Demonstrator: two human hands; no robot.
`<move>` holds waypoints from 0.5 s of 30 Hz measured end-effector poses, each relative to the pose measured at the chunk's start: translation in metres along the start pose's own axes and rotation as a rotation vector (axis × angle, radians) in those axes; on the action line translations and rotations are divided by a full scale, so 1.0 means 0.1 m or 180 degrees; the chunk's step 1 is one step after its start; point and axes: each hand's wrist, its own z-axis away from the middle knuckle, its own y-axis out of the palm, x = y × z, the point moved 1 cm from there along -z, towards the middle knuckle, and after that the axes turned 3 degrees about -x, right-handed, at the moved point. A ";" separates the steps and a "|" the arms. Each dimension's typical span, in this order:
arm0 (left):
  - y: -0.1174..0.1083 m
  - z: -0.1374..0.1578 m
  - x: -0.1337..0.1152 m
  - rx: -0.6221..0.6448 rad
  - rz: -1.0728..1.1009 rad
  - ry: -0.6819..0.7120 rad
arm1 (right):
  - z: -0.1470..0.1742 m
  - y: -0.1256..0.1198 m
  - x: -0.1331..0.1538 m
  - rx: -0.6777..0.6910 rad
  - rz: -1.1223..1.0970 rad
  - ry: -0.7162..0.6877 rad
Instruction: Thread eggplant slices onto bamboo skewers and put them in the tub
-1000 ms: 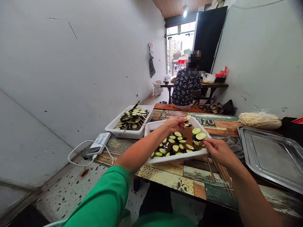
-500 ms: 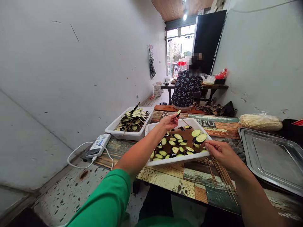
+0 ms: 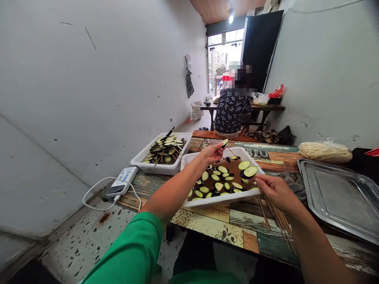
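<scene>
My left hand (image 3: 213, 153) pinches an eggplant slice (image 3: 225, 142) above the far side of a white tub (image 3: 207, 202). Near the tub's right rim, my right hand (image 3: 271, 185) is closed on the end of a thin bamboo skewer (image 3: 234, 154). Two eggplant slices, the nearer one (image 3: 251, 171) and the farther one (image 3: 244, 165), are threaded on it, over the tub. Brownish water (image 3: 211, 185) fills the tub, with many loose eggplant slices floating in it. The skewer's tip is close to the left hand's slice; whether they touch I cannot tell.
A second white tub (image 3: 139, 163) holds a pile of skewered eggplant. Bare skewers (image 3: 280, 221) lie by the right forearm. Metal trays (image 3: 340, 197) and bagged enoki-like mushrooms (image 3: 325, 152) are at right, a white device (image 3: 122, 181) with cable at left. A person (image 3: 232, 110) sits ahead, back turned.
The left hand has shifted slightly right with its slice. The right hand has drawn a little left, with the skewer and its two slices. The view has tilted slightly.
</scene>
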 end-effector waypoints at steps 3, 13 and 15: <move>0.00 0.00 0.00 -0.0026 -0.0011 -0.0022 | 0.00 0.00 -0.01 0.0026 -0.0004 -0.0008; 0.05 0.03 0.03 0.0001 -0.0338 0.0278 | 0.00 0.01 -0.05 0.0082 0.0011 -0.0018; 0.06 0.04 0.04 0.0023 -0.0424 0.0330 | 0.01 0.01 -0.03 0.0081 0.0029 0.0006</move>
